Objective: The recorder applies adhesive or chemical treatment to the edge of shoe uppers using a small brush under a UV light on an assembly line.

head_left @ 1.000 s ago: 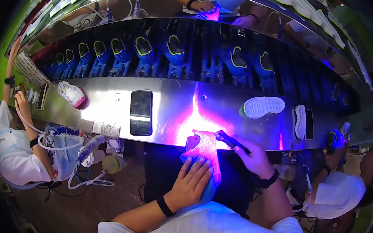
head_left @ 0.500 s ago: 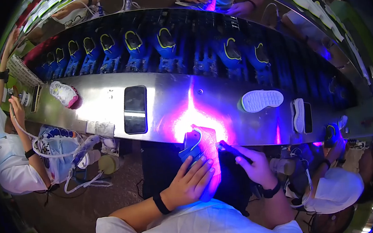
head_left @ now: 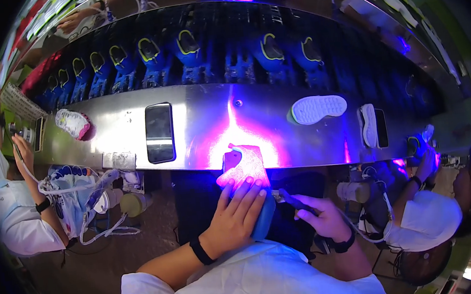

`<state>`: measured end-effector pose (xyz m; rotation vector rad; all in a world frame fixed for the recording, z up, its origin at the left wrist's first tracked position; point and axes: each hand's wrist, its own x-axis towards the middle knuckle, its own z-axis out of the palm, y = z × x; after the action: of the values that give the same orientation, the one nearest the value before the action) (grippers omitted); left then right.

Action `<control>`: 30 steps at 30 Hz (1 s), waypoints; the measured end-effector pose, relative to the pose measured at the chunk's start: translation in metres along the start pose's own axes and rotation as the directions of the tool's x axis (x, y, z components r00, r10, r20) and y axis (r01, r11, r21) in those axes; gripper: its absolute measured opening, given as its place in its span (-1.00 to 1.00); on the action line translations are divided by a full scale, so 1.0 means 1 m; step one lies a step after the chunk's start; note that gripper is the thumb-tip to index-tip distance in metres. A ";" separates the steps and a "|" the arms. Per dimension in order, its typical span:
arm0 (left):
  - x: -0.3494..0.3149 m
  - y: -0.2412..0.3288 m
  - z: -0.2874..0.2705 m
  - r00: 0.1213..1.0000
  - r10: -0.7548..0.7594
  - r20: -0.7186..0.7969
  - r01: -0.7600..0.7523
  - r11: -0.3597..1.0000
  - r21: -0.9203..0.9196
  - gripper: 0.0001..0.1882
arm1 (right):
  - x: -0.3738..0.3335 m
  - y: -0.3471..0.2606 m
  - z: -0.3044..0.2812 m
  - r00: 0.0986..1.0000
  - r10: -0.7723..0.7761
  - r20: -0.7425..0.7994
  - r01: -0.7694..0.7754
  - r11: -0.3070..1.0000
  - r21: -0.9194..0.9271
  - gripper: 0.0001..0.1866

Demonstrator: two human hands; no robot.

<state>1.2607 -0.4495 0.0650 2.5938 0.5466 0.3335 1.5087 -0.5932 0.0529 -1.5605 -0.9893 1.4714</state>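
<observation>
Looking down through the head view, the only cam here, you've got a blue shoe upper (head_left: 251,165) slanting up btwn your torso and the front edge of the metal bench (head_left: 200,122); its far end is washed pink by the glare, its near end is plain blue. Can't tell if it touches the bench. Your left hand (head_left: 233,220) lies over its mid part, fingers long and fairly close together; thumb's hidden, so can't say if it pinches from underneath. Your right hand (head_left: 326,217) is curled round a slim dark tool (head_left: 293,199), its tip right by the upper's right side; contact's unclear.

Handling, my guess: light-to-med. weight, prob. stiff if there's a form inside, softer near the dark opening at the far left. Not fragile, but the surface could scuff or dent w/ hard fingertip pressure, and a smooth skin might slip a bit under a flat palm. Best hold, I'd say: the blue near end, palm on top, thumb under, fingers clear of the tool tip. Avoid squeezing the opening's rim; it looks thin and would prob. fold.
</observation>
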 end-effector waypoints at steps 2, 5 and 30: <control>0.006 0.004 0.003 1.000 0.000 0.006 0.000 0.999 0.035 -0.20 | -0.004 0.000 -0.003 0.999 -0.034 -0.017 0.033 0.999 -0.022 -0.53; 0.014 0.012 0.005 0.999 -0.010 0.047 0.007 0.998 0.060 -0.21 | -0.011 0.003 -0.007 0.997 -0.049 -0.062 0.047 0.998 -0.041 -0.53; 0.120 0.059 0.014 0.985 -0.107 -0.134 0.128 0.979 0.158 -0.24 | -0.071 -0.013 -0.025 0.901 -0.149 -0.406 0.068 0.976 -0.208 -0.55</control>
<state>1.3911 -0.4509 0.0985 2.6974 0.8004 0.4289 1.5306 -0.6528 0.0953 -1.8275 -0.9572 0.9248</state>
